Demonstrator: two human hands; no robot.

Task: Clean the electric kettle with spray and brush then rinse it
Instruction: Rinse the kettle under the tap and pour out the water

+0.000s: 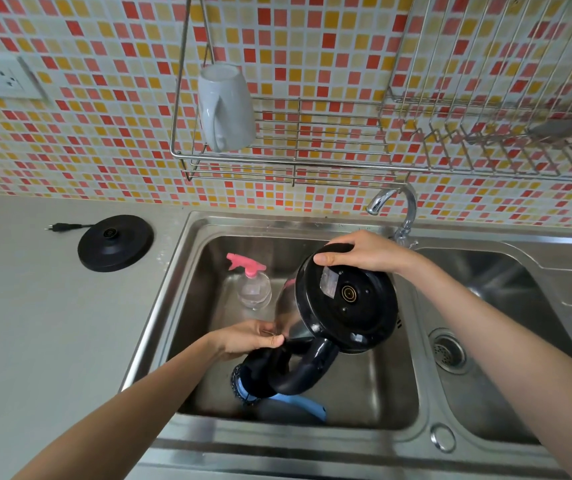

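The electric kettle [345, 303] is tipped upside down over the left sink basin [364, 393], its black underside facing me and its black handle curling toward me. My right hand [364, 252] grips the far rim of the kettle's base. My left hand [250, 337] holds the kettle near its lid end, beside the top of the handle. A clear spray bottle [253, 287] with a pink trigger stands in the basin just left of the kettle. A blue-handled brush [298, 403] with dark bristles lies on the basin floor under the handle, partly hidden.
The kettle's black power base [115, 243] with its plug sits on the grey counter at left. A chrome tap [395, 209] rises behind the sinks. The right basin [506, 306] has a drain. A white mug [225, 107] hangs in a wire rack on the tiled wall.
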